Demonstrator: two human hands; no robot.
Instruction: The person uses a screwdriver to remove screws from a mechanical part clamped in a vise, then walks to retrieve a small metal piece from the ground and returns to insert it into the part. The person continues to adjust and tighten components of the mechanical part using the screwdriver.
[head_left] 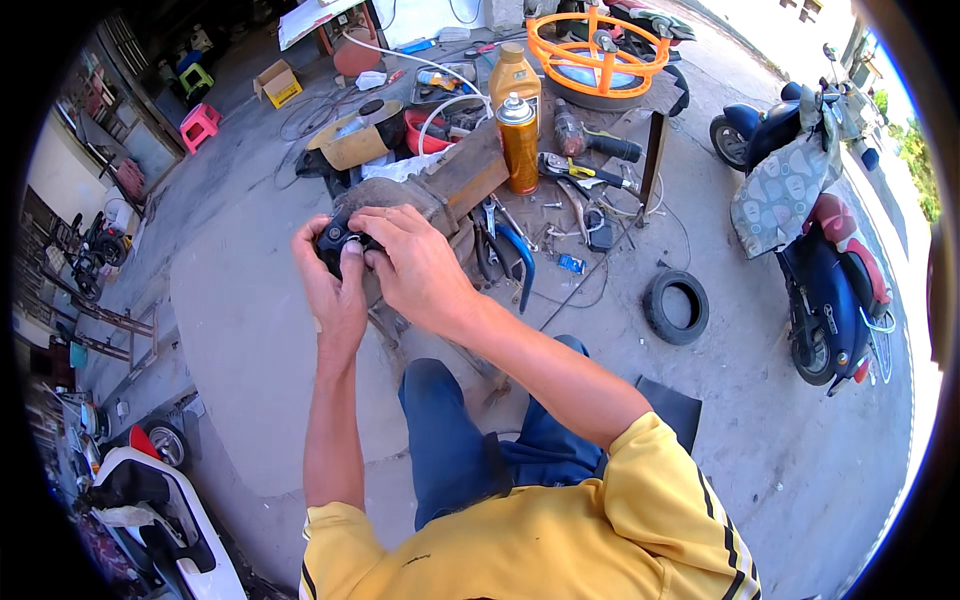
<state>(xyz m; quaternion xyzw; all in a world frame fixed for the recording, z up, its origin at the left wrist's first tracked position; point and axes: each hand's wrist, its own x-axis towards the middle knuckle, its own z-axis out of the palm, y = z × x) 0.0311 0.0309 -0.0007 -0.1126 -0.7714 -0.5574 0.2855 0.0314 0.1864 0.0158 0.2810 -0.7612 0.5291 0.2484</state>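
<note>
A small black rounded part [332, 237] with a bit of bright metal on it is held between both my hands, just in front of a rusty vise-like metal block [405, 197]. My left hand [332, 290] wraps round it from the left and below, the thumb pressed on its near face. From the right, my right hand [418, 265] reaches over it with bent fingers; the fingertips pinch at its right side and partly hide it. Right of the block lie blue-handled pliers [517, 252] and a wrench [490, 215]. A gold spray can [518, 150] stands beside the block.
Behind the can are a tan oil bottle [512, 75] and an orange wheel-shaped frame [600, 60]. A power tool [590, 138], cables and hand tools clutter the right. A tyre [675, 306] lies on the floor; scooters [825, 290] stand farther right. A white scooter body [165, 500] is lower left.
</note>
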